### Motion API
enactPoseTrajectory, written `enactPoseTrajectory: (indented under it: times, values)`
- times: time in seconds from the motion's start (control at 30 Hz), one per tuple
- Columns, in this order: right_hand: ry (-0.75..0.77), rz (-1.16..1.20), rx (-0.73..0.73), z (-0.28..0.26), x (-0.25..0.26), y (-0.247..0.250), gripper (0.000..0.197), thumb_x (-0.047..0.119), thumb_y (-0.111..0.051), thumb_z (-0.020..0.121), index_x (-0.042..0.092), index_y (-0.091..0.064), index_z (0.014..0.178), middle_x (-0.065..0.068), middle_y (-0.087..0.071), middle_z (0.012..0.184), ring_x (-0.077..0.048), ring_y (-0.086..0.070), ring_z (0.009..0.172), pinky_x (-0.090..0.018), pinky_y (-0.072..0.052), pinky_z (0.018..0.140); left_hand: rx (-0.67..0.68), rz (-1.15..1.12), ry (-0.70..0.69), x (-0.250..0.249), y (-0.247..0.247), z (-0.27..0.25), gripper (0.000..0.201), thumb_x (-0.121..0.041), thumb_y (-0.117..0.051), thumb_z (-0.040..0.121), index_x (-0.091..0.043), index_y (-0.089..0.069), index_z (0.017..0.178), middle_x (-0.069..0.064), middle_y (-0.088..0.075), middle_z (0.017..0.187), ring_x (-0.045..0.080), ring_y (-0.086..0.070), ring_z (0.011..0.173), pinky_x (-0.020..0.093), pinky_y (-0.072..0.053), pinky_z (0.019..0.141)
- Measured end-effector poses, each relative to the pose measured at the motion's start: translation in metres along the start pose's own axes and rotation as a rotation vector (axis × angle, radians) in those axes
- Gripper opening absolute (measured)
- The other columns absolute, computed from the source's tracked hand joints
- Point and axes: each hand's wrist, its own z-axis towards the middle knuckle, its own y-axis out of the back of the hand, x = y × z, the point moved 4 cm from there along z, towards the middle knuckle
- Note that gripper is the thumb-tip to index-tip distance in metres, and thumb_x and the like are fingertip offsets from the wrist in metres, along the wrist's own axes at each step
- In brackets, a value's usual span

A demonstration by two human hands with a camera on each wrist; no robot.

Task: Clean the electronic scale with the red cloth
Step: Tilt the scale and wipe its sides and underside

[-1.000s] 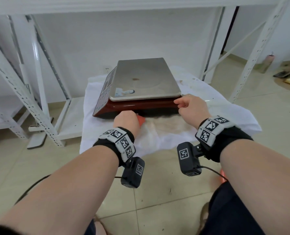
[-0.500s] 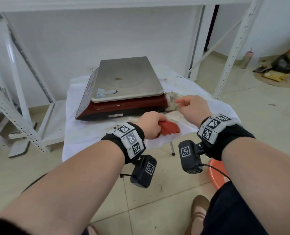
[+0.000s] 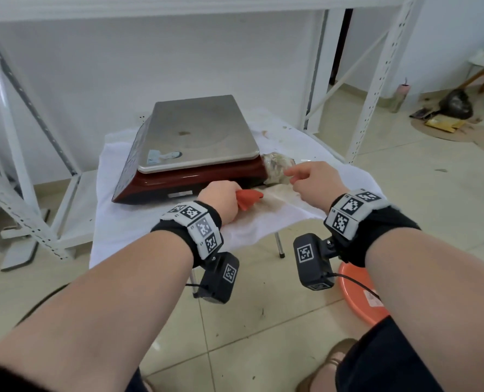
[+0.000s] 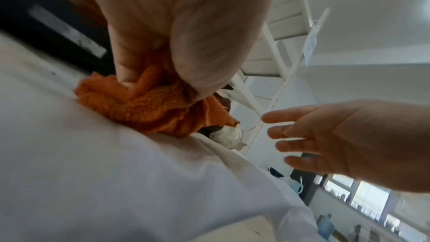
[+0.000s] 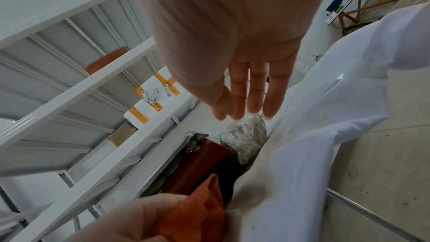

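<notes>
The electronic scale (image 3: 195, 137), a steel pan on a dark red body (image 5: 200, 163), stands on a small table under a white sheet (image 3: 116, 222). My left hand (image 3: 221, 200) grips the bunched red cloth (image 3: 249, 198) on the sheet just in front of the scale's near side; the left wrist view shows the fingers (image 4: 130, 65) curled round the cloth (image 4: 149, 109). My right hand (image 3: 310, 179) hovers with straight fingers (image 5: 253, 97) beside the scale's near right corner, just short of a crumpled clear plastic wad (image 3: 277, 168), holding nothing.
The plastic wad (image 5: 246, 139) lies against the scale's right corner. The sheet is soiled brown near the front (image 3: 280, 199). White metal shelving uprights (image 3: 376, 80) stand behind and to both sides. An orange basin (image 3: 356, 295) sits on the tiled floor under my right arm.
My left hand has pulled back from the scale's front with the red cloth and slid right. My right hand left the scale's pan edge and opened near the plastic wad.
</notes>
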Motion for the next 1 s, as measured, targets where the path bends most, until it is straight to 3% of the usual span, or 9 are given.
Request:
enactPoseTrajectory:
  times: [0.2, 0.27, 0.37, 0.5, 0.6, 0.7, 0.77, 0.87, 1.0]
  values:
    - [-0.054, -0.050, 0.077, -0.002, -0.017, -0.001, 0.035, 0.001, -0.049, 0.085, 0.017, -0.070, 0.109, -0.004, -0.067, 0.112, -0.020, -0.059, 0.108, -0.037, -0.048, 0.098, 0.044, 0.003, -0.194, -0.048, -0.013, 0.006, 0.037, -0.007, -0.044, 0.088, -0.019, -0.063, 0.117, 0.003, -0.064, 0.115, 0.023, -0.056, 0.110, 0.029, -0.044, 0.091]
    - [-0.063, -0.043, 0.081, -0.001, -0.021, 0.001, 0.035, 0.000, -0.049, 0.085, 0.017, -0.070, 0.106, -0.004, -0.068, 0.107, -0.019, -0.060, 0.105, -0.038, -0.049, 0.096, 0.075, -0.032, -0.251, -0.062, -0.016, 0.002, 0.039, -0.003, -0.042, 0.087, -0.017, -0.063, 0.117, 0.004, -0.064, 0.113, 0.022, -0.057, 0.107, 0.025, -0.043, 0.083]
    - [-0.091, -0.012, 0.075, 0.002, -0.025, 0.006, 0.034, 0.000, -0.050, 0.084, 0.018, -0.070, 0.105, 0.002, -0.063, 0.091, -0.015, -0.059, 0.093, -0.036, -0.051, 0.092, 0.184, -0.119, -0.285, -0.070, -0.015, -0.001, 0.041, 0.001, -0.040, 0.087, -0.017, -0.062, 0.116, 0.003, -0.062, 0.098, 0.020, -0.057, 0.088, 0.022, -0.043, 0.062]
    - [-0.091, 0.031, 0.096, 0.000, -0.021, 0.012, 0.025, 0.009, -0.054, 0.087, 0.021, -0.069, 0.104, 0.008, -0.060, 0.083, -0.015, -0.059, 0.077, -0.022, -0.050, 0.067, 0.295, -0.119, -0.346, -0.073, -0.011, -0.005, 0.025, -0.010, -0.053, 0.089, -0.015, -0.063, 0.112, 0.006, -0.064, 0.105, 0.021, -0.058, 0.098, 0.030, -0.047, 0.084]
    - [-0.149, 0.125, 0.204, -0.006, -0.012, 0.008, 0.012, 0.029, -0.053, 0.091, 0.026, -0.065, 0.090, 0.001, -0.063, 0.097, -0.020, -0.060, 0.086, -0.033, -0.055, 0.076, 0.188, -0.144, -0.347, -0.069, -0.002, -0.003, 0.022, -0.012, -0.058, 0.087, -0.013, -0.065, 0.108, 0.003, -0.063, 0.097, 0.017, -0.057, 0.091, 0.020, -0.037, 0.070]
    - [-0.263, 0.185, 0.387, -0.011, -0.007, -0.004, 0.032, 0.049, -0.047, 0.092, 0.024, -0.061, 0.107, 0.001, -0.060, 0.113, -0.019, -0.059, 0.092, -0.035, -0.052, 0.084, 0.003, -0.299, -0.270, -0.057, 0.011, -0.001, 0.016, -0.014, -0.064, 0.082, -0.013, -0.069, 0.098, 0.003, -0.066, 0.089, 0.018, -0.061, 0.084, 0.023, -0.042, 0.068]
    - [-0.284, 0.187, 0.453, -0.012, -0.002, -0.008, 0.042, 0.056, -0.045, 0.091, 0.025, -0.055, 0.119, 0.002, -0.056, 0.121, -0.020, -0.058, 0.100, -0.036, -0.051, 0.089, -0.080, -0.453, -0.185, -0.046, 0.017, -0.001, 0.008, -0.013, -0.066, 0.080, -0.016, -0.067, 0.088, 0.001, -0.065, 0.080, 0.017, -0.060, 0.072, 0.022, -0.044, 0.060]
    - [-0.285, 0.192, 0.488, -0.013, 0.007, -0.012, 0.035, 0.053, -0.049, 0.090, 0.029, -0.050, 0.116, 0.000, -0.052, 0.124, -0.024, -0.053, 0.103, -0.040, -0.050, 0.091, -0.122, -0.638, -0.110, -0.036, 0.022, -0.005, 0.019, -0.003, -0.062, 0.079, -0.021, -0.058, 0.072, 0.003, -0.064, 0.070, 0.014, -0.057, 0.057, 0.017, -0.041, 0.046]
    - [-0.233, 0.270, 0.464, -0.015, 0.019, -0.015, 0.019, 0.025, -0.057, 0.092, 0.018, -0.050, 0.108, -0.010, -0.059, 0.108, -0.024, -0.057, 0.089, -0.041, -0.052, 0.084, -0.081, -0.837, -0.053, -0.030, 0.029, -0.011, 0.029, 0.013, -0.052, 0.079, -0.015, -0.059, 0.070, 0.009, -0.060, 0.063, 0.015, -0.056, 0.048, 0.021, -0.047, 0.043]
